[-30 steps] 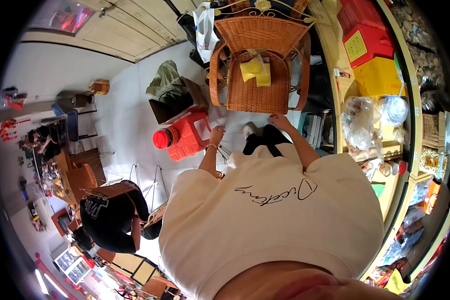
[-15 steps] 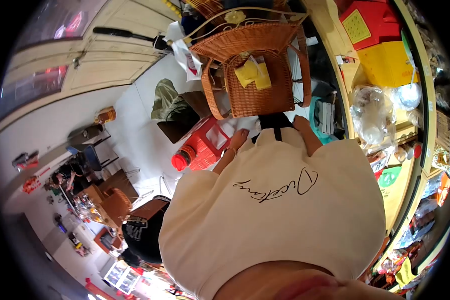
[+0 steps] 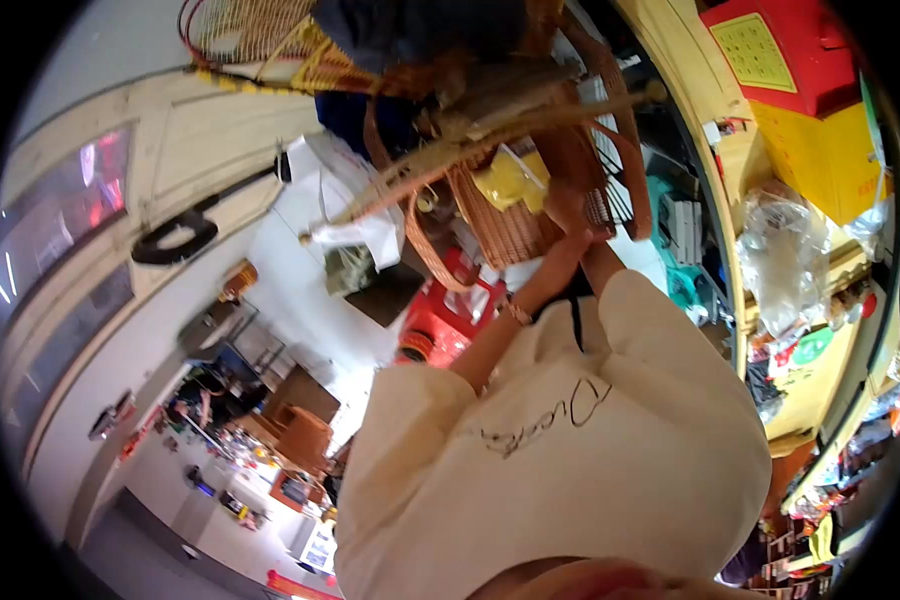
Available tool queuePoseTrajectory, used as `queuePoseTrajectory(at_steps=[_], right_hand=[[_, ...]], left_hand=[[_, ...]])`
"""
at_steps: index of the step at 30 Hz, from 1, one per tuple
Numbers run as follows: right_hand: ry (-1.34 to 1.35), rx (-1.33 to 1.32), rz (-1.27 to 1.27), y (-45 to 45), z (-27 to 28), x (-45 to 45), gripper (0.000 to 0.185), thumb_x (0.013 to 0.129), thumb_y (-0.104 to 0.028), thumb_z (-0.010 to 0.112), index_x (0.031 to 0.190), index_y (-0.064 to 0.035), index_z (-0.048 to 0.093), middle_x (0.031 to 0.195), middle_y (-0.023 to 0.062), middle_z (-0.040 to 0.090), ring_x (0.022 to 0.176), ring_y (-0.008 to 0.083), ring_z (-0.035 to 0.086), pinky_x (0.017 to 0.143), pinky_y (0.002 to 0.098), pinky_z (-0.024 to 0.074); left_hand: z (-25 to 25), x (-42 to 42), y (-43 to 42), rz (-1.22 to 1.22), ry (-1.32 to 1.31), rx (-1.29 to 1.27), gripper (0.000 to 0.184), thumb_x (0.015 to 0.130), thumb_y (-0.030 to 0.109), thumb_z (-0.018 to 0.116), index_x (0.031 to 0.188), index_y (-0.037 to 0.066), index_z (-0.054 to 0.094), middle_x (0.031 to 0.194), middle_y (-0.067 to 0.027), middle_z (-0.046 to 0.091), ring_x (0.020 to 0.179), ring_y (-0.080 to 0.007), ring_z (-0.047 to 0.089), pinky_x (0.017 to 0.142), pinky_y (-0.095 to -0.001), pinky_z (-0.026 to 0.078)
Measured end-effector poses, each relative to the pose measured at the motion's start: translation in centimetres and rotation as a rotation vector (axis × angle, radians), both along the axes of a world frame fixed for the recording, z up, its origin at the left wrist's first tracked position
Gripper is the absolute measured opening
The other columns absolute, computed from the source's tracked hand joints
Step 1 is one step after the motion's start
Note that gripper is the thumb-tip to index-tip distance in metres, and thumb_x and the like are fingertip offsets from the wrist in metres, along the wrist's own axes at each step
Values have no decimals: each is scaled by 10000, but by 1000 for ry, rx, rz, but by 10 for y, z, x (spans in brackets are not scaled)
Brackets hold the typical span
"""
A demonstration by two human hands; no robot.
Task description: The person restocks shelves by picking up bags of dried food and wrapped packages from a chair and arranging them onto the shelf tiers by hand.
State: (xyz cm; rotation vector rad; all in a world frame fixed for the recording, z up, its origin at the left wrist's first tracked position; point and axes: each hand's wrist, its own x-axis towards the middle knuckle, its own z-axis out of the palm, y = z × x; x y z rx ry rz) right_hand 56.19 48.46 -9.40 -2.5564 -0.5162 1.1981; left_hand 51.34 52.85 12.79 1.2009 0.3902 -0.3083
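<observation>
A brown wicker chair (image 3: 510, 232) stands tilted in view at the upper middle, with yellow packets (image 3: 512, 182) on its seat. My left hand (image 3: 568, 212), with a bracelet at the wrist, reaches across to the seat's right front edge, close to the packets. Its fingers are blurred. Beside it, my right hand (image 3: 598, 232) is at the same corner of the chair, largely hidden behind the left one. What either hand holds, if anything, cannot be made out.
A red container (image 3: 450, 318) stands on the floor left of my arms. A white bag (image 3: 355, 200) hangs by the chair's curved metal back. At right, a shelf (image 3: 710, 200) bears a red box (image 3: 780, 55), a yellow box (image 3: 815, 150) and plastic bags (image 3: 782, 260).
The view has turned and come nearer the chair. My left hand has moved right and forward to the seat, beside my right hand. The person in black has left the view.
</observation>
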Motion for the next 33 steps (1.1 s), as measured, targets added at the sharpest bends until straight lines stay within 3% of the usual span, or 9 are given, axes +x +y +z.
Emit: queuePoseTrajectory(at_steps=[3,4,10,15,19,25,27,28,33], right_hand=[[-141,-147,52,3,-6,-1,550,757,-241,613,1246,-70,429,1190,155,482,1082,316,499,805,454,446],[-144,-178,66,3,-15,-9,739,711,-252,656,1337,-93,297,1289,149,387,1157,329,421,853,469,410],[-488,-218,-158,31,-85,-66,890,623,-382,730,1342,-103,284,1212,165,405,1140,356,404,870,505,386],[-378,-251,-187,42,-97,-59,900,642,-400,716,1379,-197,241,1283,192,357,1183,411,343,883,578,343],[5,-170,-389,17,-22,-34,839,724,-213,662,1402,-337,184,1314,205,357,1197,377,368,887,593,317],[217,-400,-908,-82,73,-105,965,673,-296,725,1421,-253,117,1277,189,391,1138,297,434,876,470,389],[305,-301,-934,-118,68,-125,990,663,-299,731,1422,-246,98,1273,191,396,1132,295,436,882,450,394],[356,-210,-943,-134,70,-130,1003,657,-300,734,1422,-243,89,1271,191,398,1130,295,437,885,439,396],[575,437,-1227,-195,112,-156,1067,630,-307,749,1425,-226,41,1260,196,410,1117,291,441,900,388,408]], left_hand=[[-30,-6,6,221,252,-79,420,967,309,358,1126,-30,548,1056,-96,596,1057,-171,507,961,-279,337],[-61,-20,7,284,324,-97,419,964,304,366,1139,-35,540,1060,-101,597,1057,-171,508,959,-279,341],[-108,-54,12,503,567,41,368,947,272,414,1128,-29,527,1109,-108,561,1017,-135,513,884,-260,392],[-110,-74,24,393,508,-17,366,944,276,422,1211,30,466,1134,-68,544,1021,-157,518,892,-296,413],[-110,-86,37,403,544,9,410,924,300,450,1256,61,419,1101,-86,564,979,-174,546,838,-293,429],[-103,-119,50,76,435,15,409,925,363,443,1190,56,500,1027,-83,595,884,-151,553,780,-296,430],[-29,-92,43,20,447,3,420,929,386,430,1167,55,527,1004,-72,603,865,-137,548,772,-295,422],[-41,-96,47,-20,490,42,411,946,382,381,1159,71,544,1002,-39,626,877,-100,548,749,-239,423],[-3,-87,32,-313,292,204,424,936,401,386,1155,80,555,1032,-32,621,896,-107,551,787,-267,413]])
